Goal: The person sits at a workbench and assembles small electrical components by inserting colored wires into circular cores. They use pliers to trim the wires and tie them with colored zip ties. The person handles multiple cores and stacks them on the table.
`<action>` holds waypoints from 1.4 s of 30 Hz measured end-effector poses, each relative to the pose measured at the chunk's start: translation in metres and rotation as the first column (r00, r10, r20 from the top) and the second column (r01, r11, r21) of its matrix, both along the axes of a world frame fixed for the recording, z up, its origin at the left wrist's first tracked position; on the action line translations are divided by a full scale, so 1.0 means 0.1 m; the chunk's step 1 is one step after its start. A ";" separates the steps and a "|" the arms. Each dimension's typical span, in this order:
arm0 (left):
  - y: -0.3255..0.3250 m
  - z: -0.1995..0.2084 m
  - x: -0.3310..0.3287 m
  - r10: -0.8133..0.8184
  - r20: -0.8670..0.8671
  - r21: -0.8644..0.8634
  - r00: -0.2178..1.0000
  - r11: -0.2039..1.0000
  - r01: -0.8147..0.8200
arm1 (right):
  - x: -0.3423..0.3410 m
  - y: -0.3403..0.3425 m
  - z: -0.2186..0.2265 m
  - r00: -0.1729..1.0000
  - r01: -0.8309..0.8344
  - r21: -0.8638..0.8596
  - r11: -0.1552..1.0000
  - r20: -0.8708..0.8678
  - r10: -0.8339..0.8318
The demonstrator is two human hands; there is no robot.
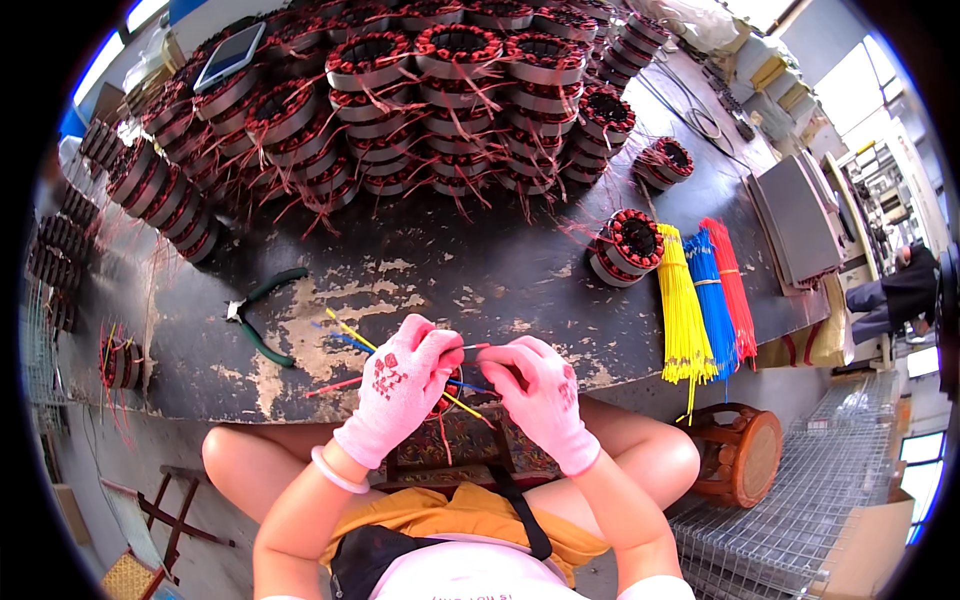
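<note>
My left hand [400, 388] and my right hand [538, 398], both in pink gloves, meet at the table's front edge with fingers pinched. A short length of red wire [478, 346] spans the gap between their fingertips. Under my left hand, yellow wire [350, 331], blue wire [345, 341] and another red wire [334, 387] stick out to the left. A wound stator [444, 405] sits below the hands, mostly covered by them. Green-handled pliers [262, 318] lie spread on the table to the left.
Stacked stators [440, 110] fill the back, with a tablet-like device [230, 57] on top. Bundled yellow [684, 320], blue [710, 300] and red wires [732, 285] lie right, beside a short stator stack [625, 250]. One stator [121, 362] stands far left. A wooden stool [735, 455] is lower right.
</note>
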State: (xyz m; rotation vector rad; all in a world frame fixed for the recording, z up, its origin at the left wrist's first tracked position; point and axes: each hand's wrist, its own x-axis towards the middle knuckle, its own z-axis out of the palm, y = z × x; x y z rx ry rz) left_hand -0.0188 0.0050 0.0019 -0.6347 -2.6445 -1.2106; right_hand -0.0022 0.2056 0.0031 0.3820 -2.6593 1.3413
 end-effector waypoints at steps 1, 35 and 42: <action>-0.03 0.01 -0.01 -0.020 0.008 -0.004 1.000 1.000 0.020 | 0.01 0.00 0.02 0.999 -0.001 0.030 1.000 -0.044 0.002; 0.13 -0.03 -0.02 -0.121 -0.081 -0.061 0.989 0.991 0.116 | -0.36 0.21 0.19 0.791 -0.020 -0.222 0.975 0.592 0.151; 0.14 0.02 -0.04 -0.144 -0.003 -0.036 0.990 0.989 0.144 | -0.12 0.28 -0.01 0.914 -0.112 0.474 0.873 -0.296 0.278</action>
